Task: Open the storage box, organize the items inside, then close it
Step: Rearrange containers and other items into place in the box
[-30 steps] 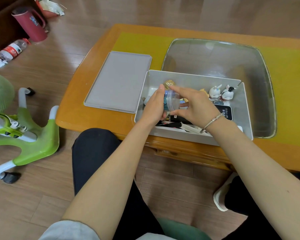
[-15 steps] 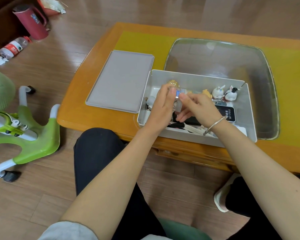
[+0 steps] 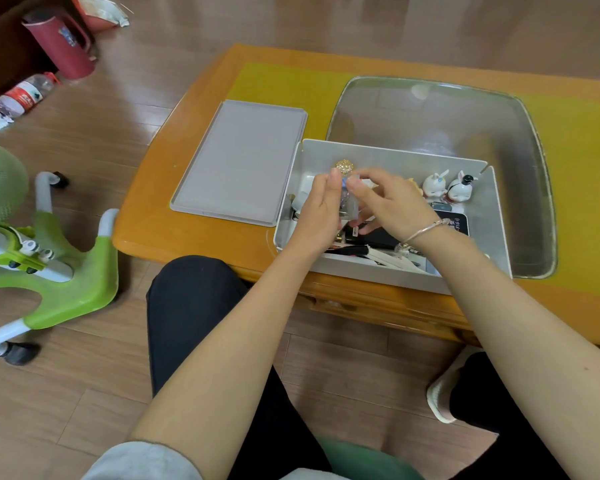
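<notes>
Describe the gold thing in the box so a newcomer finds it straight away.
Start at the open grey storage box on the orange table. Against its far wall, just beyond the left hand, sits a small gold ornament. It is the only glittery gold piece; the two figurines nearby are white.

A home living room: wooden coffee table (image 3: 194, 216), plank floor (image 3: 84, 393), red jug (image 3: 63, 46).

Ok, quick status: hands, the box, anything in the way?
Both hands, left hand and right hand, hold a small clear container above the open storage box. Lid off, lying left of it. Nothing blocking.
</notes>
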